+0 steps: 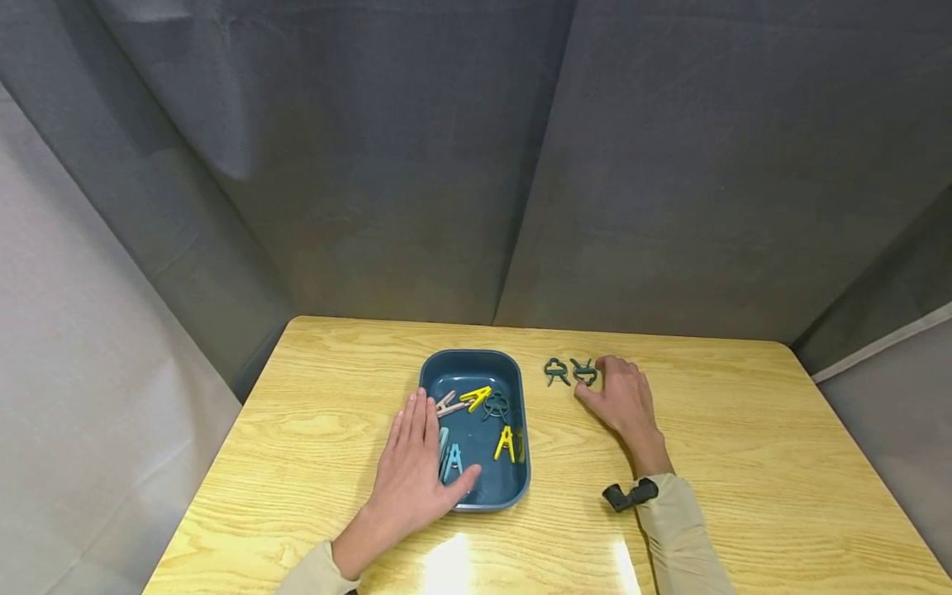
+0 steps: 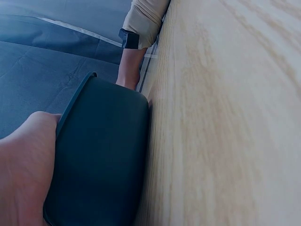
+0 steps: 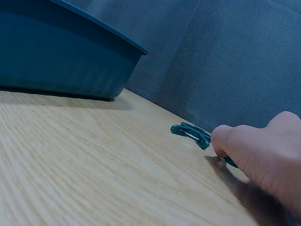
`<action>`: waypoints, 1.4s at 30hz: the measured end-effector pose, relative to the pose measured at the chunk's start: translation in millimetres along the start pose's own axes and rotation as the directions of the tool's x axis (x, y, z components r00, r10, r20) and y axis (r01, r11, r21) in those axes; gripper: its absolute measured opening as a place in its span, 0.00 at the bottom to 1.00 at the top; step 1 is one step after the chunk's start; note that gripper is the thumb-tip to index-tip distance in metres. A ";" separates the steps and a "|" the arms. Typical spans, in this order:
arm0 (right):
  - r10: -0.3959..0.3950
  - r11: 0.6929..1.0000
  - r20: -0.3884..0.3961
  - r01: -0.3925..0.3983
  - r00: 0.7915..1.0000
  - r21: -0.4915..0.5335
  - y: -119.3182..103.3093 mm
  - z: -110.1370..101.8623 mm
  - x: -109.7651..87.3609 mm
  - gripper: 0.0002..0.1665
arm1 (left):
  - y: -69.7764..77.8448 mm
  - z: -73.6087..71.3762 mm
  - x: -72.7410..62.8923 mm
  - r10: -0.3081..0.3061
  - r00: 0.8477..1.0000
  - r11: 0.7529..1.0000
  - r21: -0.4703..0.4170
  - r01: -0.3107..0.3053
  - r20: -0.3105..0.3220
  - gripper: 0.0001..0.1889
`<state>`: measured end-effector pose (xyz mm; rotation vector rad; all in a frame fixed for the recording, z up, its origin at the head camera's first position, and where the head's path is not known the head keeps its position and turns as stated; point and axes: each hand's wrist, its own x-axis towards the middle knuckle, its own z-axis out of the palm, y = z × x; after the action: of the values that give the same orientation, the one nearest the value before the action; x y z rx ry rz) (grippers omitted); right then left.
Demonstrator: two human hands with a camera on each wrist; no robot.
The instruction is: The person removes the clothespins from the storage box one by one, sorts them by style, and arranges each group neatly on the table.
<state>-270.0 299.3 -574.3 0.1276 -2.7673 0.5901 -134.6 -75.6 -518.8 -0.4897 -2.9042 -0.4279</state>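
Note:
My left hand (image 1: 411, 475) rests over the left side of a dark blue plastic tub (image 1: 526, 475), fingers straight and thumb spread across the near rim. Inside the tub lie yellow clothespins (image 1: 505, 444), a pale pink clothespin (image 1: 449, 404), light blue clothespins (image 1: 453, 459) and a dark green plant clip (image 1: 496, 405). Right of the tub, my right hand (image 1: 623, 397) has thumb and index finger at either side of a green plant clip (image 1: 585, 375) lying on the table. Another green plant clip (image 3: 190, 133) lies just left of it. In the right wrist view the thumb hides most of the held clip.
The wooden table (image 1: 744, 463) ends at a grey fabric curtain (image 1: 402, 207) along the back. Grey fabric also hangs at both sides. A black wrist device (image 1: 630, 494) sits at my right cuff.

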 end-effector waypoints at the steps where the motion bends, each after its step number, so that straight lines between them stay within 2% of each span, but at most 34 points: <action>1: -0.001 1.000 0.003 0.001 1.000 0.000 0.0 0.3 -0.1 0.30 | -0.1 0.1 0.0 0.000 1.000 1.000 0.000 0.000 0.000 0.62; 25: 0.004 1.000 0.017 -0.004 1.000 0.003 -3.2 -0.7 -0.1 0.28 | -1.5 1.9 -0.5 0.000 1.000 1.000 0.007 0.000 -0.010 0.62; 42: 0.000 1.000 -0.014 0.001 1.000 0.022 -6.6 -5.6 -0.9 0.25 | 0.1 2.4 -0.5 0.003 1.000 1.000 0.004 -0.003 -0.001 0.62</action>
<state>-266.6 295.6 -567.1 0.1286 -2.7482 0.6194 -134.5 -74.9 -521.1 -0.4927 -2.9030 -0.4220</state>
